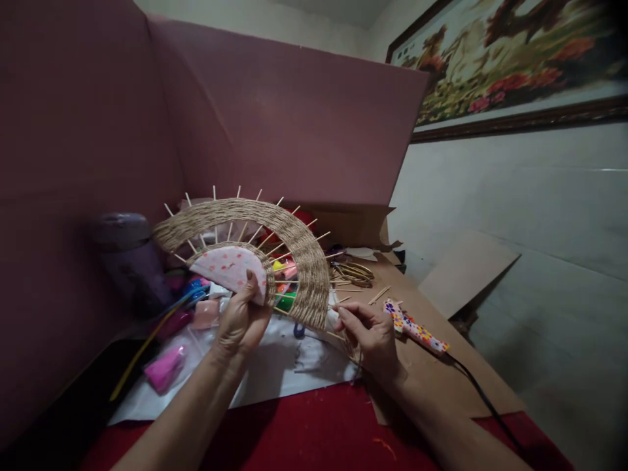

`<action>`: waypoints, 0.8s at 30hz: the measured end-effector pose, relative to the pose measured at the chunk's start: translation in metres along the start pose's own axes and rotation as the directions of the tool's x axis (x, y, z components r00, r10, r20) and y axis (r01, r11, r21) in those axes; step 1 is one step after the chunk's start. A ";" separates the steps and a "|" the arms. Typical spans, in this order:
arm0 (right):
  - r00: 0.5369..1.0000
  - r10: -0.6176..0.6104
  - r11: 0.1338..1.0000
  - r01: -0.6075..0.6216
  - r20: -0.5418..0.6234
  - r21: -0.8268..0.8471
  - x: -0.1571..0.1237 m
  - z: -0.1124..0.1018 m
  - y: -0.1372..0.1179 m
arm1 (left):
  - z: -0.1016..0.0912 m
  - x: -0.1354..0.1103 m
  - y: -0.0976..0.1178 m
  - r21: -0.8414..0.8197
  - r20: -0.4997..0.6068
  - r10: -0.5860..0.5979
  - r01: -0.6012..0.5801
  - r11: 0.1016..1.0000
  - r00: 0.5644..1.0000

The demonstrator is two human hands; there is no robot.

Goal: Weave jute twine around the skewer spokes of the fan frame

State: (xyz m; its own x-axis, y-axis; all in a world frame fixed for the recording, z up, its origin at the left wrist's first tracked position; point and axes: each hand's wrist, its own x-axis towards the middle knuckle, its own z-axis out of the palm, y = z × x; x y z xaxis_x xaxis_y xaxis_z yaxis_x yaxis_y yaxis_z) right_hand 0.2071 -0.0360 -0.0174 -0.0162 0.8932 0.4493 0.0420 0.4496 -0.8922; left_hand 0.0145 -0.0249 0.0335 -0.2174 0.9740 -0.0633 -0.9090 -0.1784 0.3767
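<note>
Head view: one half-round woven fan (313,271), held up above the table (294,425), arched side and stick ends (323,235) pointing up and to the right, straight side facing down and slightly left, long axis sloping from upper left to lower right. Left hand (245,322): my grip clamped on the fan's pale spotted centre (228,267), thumb on its front face, woven band (240,210) arching above it. Right hand (369,330): my grip pinching a thin strand (332,307), fingertips just beside the fan's lower right end.
</note>
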 end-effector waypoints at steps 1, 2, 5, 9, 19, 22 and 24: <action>1.000 0.027 0.999 -0.027 -0.005 0.042 0.001 0.000 0.000 | 0.000 0.000 0.000 0.000 0.012 -0.006 0.006 1.000 1.000; 0.999 0.053 0.995 -0.052 -0.005 0.080 0.001 0.000 0.000 | 0.001 -0.001 0.000 -0.003 0.022 -0.007 0.007 1.000 1.000; 0.994 0.114 0.987 -0.112 -0.005 0.115 0.002 0.001 0.000 | 0.004 -0.002 0.000 -0.027 0.033 0.003 -0.002 1.000 0.999; 0.984 0.177 0.975 -0.178 0.015 0.135 0.002 0.001 0.005 | 0.009 -0.003 0.002 -0.029 0.036 0.004 -0.003 1.000 0.999; 0.907 0.410 0.732 -0.389 0.094 0.559 0.009 0.004 0.001 | 0.018 0.001 -0.004 -0.034 0.049 -0.064 0.066 0.997 0.997; 0.873 0.447 0.633 -0.463 0.196 0.620 0.012 0.002 0.003 | 0.012 0.001 -0.006 -0.058 0.043 -0.080 0.082 0.995 0.996; 0.863 0.432 0.611 -0.494 0.263 0.619 0.013 0.001 0.007 | 0.007 -0.001 -0.006 -0.060 0.060 -0.099 0.103 0.993 0.993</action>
State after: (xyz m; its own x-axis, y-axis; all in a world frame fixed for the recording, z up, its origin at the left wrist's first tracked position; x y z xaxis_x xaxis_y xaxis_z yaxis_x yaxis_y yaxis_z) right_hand 0.2058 -0.0215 -0.0177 -0.2585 0.9660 -0.0097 -0.5844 -0.1644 -0.7947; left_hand 0.0226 -0.0233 0.0375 -0.1047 0.9935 -0.0451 -0.9461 -0.0856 0.3123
